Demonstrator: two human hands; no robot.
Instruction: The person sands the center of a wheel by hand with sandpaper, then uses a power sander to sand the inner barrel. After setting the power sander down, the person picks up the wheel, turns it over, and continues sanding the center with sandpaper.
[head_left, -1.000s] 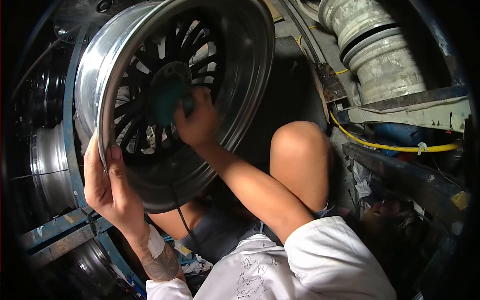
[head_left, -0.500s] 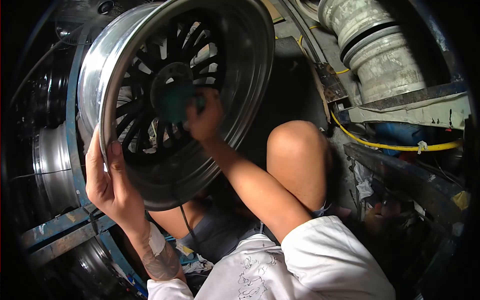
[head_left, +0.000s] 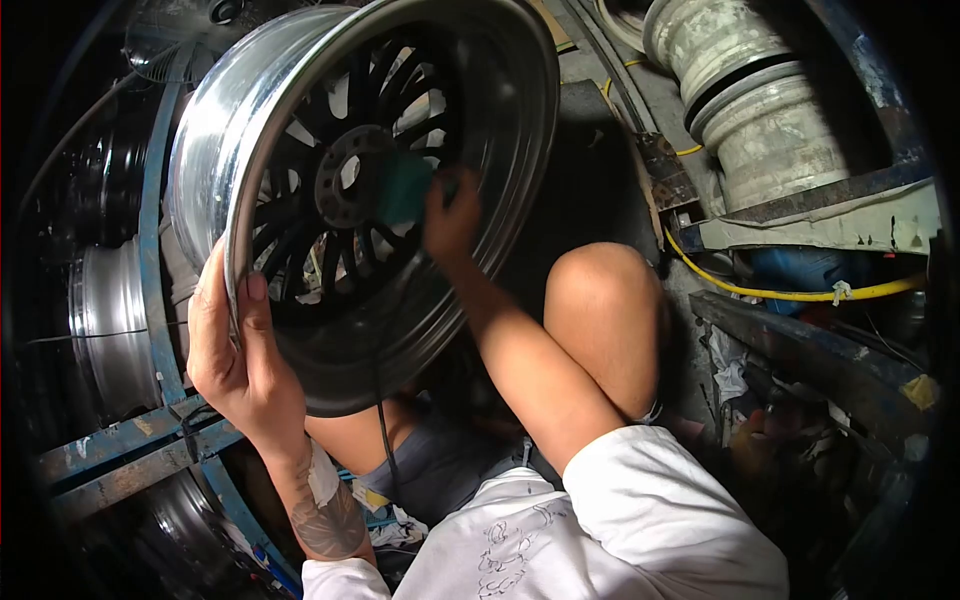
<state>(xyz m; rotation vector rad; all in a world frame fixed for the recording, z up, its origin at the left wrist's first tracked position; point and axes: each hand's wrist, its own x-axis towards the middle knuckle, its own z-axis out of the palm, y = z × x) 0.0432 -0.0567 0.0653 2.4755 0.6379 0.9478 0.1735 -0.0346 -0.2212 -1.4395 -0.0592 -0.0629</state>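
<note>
A large alloy wheel rim (head_left: 205,150) is tilted up in front of me, its polished barrel on the left and its dark spoked inside facing me. With thumb inside the lip and fingers outside, my left hand (head_left: 240,370) grips the rim's left edge. My right hand (head_left: 453,222) reaches into the hollow, closed on a flat teal pad (head_left: 404,187) that is smeared by motion. That pad overlaps the spokes just right of the round hub (head_left: 342,185). A thin dark cord (head_left: 386,440) hangs below the rim.
Blue metal racking (head_left: 155,250) holding more wheels (head_left: 115,320) stands at left. Two dull, unpolished wheels (head_left: 770,130) lie at upper right. A yellow hose (head_left: 780,292) runs along the right, above a dark metal beam (head_left: 800,335). My bent knee (head_left: 605,300) is close to the rim.
My right hand and the teal pad have moved right, away from the hub. The wheel rim and my left hand have shifted slightly right in view.
</note>
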